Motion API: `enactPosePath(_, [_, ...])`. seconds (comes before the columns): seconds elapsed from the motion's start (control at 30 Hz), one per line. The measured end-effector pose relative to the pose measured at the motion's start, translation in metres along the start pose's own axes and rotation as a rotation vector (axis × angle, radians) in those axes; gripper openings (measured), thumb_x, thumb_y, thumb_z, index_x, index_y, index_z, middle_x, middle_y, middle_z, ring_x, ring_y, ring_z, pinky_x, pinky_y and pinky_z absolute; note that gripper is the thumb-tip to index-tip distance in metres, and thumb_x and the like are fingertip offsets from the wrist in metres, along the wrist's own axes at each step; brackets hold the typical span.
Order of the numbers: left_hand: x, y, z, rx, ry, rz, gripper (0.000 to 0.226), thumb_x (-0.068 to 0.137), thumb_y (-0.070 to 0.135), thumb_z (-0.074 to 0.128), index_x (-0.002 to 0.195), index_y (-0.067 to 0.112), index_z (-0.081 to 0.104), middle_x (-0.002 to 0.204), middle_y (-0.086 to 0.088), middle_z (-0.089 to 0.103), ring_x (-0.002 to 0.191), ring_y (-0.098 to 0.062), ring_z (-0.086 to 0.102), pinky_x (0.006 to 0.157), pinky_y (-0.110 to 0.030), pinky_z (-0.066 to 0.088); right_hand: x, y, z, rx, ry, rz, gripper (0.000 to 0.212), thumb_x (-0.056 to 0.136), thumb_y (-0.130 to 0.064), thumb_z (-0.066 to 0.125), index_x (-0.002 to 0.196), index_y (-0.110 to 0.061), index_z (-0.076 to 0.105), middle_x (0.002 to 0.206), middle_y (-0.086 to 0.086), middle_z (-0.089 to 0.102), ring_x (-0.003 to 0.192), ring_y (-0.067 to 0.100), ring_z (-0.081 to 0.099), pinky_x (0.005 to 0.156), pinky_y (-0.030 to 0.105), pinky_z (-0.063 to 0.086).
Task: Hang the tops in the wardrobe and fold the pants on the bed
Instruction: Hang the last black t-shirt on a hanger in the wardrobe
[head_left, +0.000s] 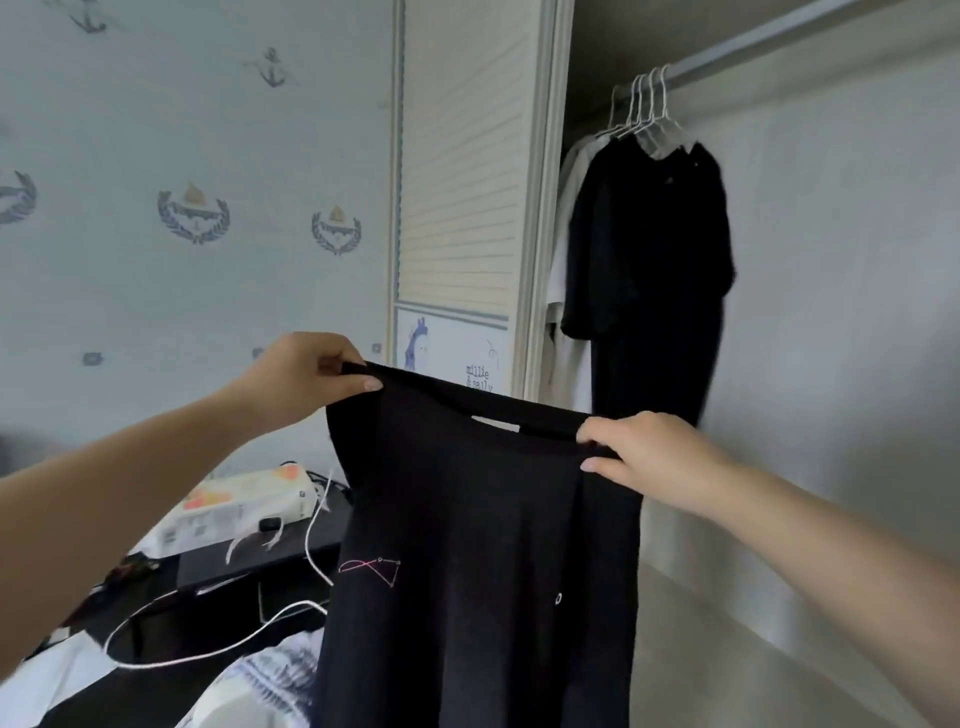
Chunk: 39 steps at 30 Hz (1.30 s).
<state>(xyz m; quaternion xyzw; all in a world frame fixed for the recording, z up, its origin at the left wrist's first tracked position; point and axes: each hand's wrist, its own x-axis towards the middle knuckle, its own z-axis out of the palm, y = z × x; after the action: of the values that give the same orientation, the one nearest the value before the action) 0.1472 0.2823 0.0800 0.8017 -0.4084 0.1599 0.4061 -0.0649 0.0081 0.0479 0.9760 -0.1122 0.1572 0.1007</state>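
Garment (483, 545): black, hem cut off below | left hand (306, 376), right hand (644, 457): each pinching its top edge | wardrobe (779, 208): white tops (566, 260) half hidden behind black tops (654, 249).

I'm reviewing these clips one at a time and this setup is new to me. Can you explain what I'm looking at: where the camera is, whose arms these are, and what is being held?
There is no machine here. One camera sits on a person's head and looks forward and down, so the two bare arms reaching in from the bottom edge are that person's own.

The left hand and the right hand each pinch the top edge of a black garment, holding it up spread between them; each grip is near one corner. It bears a small pink line design.

Behind it stands an open wardrobe with a rail. White hangers on the rail carry dark tops and at least one white one.

At lower left lie a white cable and a printed package on dark furniture.
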Motion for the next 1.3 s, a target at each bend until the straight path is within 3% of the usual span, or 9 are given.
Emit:
enactPosePath(0.17, [0.088,-0.028,0.052,-0.081,-0.125,0.091,0.023,0.077,0.03,0.077,0.067,0.018,0.061,0.061,0.002,0.052,0.057,-0.011,0.046,0.058,-0.02,0.036,0.036,0.039,-0.008,0.031,0.131,0.194,0.068,0.09,-0.04,0.059,0.146,-0.032,0.022,0.114,-0.012,0.066,0.099,0.013,0.064,0.085,0.027,0.049])
enactPosePath(0.3, [0.154,-0.036,0.095,-0.174,-0.294,0.178,0.028,0.079,0.033,0.074,0.072,0.012,0.058,0.052,0.011,0.045,0.048,-0.002,0.042,0.056,-0.017,0.036,0.065,0.075,-0.024,-0.066,0.036,0.363,0.036,0.089,-0.043,0.06,0.122,-0.03,0.051,0.11,-0.011,0.068,0.098,0.015,0.063,0.083,0.033,0.051])
enactPosePath(0.43, [0.205,-0.022,0.143,-0.506,-0.441,0.184,0.034,0.084,0.021,0.07,0.08,-0.006,0.049,0.059,-0.002,0.041,0.054,-0.008,0.044,0.055,-0.016,0.043,0.075,0.107,-0.06,-0.14,0.042,0.501,0.031,0.085,-0.047,0.062,0.108,-0.027,0.053,0.102,-0.005,0.068,0.092,0.017,0.061,0.079,0.033,0.05])
enactPosePath(0.57, [0.24,0.01,0.189,-0.798,-0.546,0.203,0.032,0.083,0.037,0.069,0.072,0.015,0.05,0.061,0.0,0.043,0.056,-0.009,0.043,0.051,-0.019,0.036,0.078,0.137,-0.098,-0.222,0.106,0.643,0.034,0.084,-0.048,0.063,0.107,-0.025,0.054,0.101,-0.001,0.066,0.091,0.021,0.059,0.075,0.032,0.049])
enactPosePath(0.63, [0.257,0.031,0.211,-0.913,-0.511,0.209,0.031,0.088,0.034,0.066,0.061,0.024,0.054,0.061,-0.001,0.047,0.057,-0.011,0.044,0.052,-0.022,0.033,0.08,0.152,-0.113,-0.237,0.149,0.686,0.033,0.084,-0.047,0.064,0.106,-0.024,0.054,0.101,-0.001,0.066,0.093,0.021,0.059,0.075,0.031,0.048])
enactPosePath(0.83, [0.302,0.107,0.259,-1.186,-0.331,0.197,0.018,0.091,0.024,0.059,0.078,0.012,0.058,0.051,0.002,0.058,0.046,-0.01,0.054,0.041,-0.02,0.042,0.084,0.206,-0.149,-0.357,0.229,0.787,0.036,0.084,-0.045,0.065,0.108,-0.02,0.056,0.1,0.003,0.065,0.092,0.023,0.058,0.074,0.032,0.049])
enactPosePath(0.97, [0.336,0.153,0.283,-1.352,-0.257,0.181,0.014,0.091,0.025,0.062,0.084,0.014,0.067,0.073,-0.007,0.07,0.069,-0.018,0.066,0.067,-0.032,0.052,0.09,0.242,-0.169,-0.432,0.292,0.812,0.039,0.085,-0.045,0.065,0.112,-0.018,0.056,0.103,0.006,0.065,0.096,0.026,0.058,0.075,0.032,0.048])
enactPosePath(1.13, [0.363,0.212,0.3,-1.541,-0.241,0.109,0.02,0.093,0.025,0.06,0.078,0.014,0.065,0.072,-0.004,0.071,0.065,-0.013,0.069,0.055,-0.024,0.055,0.092,0.285,-0.189,-0.491,0.346,0.842,0.044,0.086,-0.046,0.064,0.118,-0.017,0.055,0.109,0.008,0.064,0.1,0.028,0.058,0.072,0.03,0.043])
enactPosePath(1.3, [0.387,0.253,0.319,-1.644,-0.221,0.072,0.023,0.095,0.026,0.057,0.089,0.007,0.069,0.093,-0.013,0.071,0.084,-0.025,0.07,0.07,-0.035,0.058,0.093,0.318,-0.199,-0.514,0.395,0.84,0.043,0.085,-0.045,0.065,0.116,-0.016,0.056,0.109,0.008,0.065,0.103,0.029,0.057,0.077,0.031,0.045])
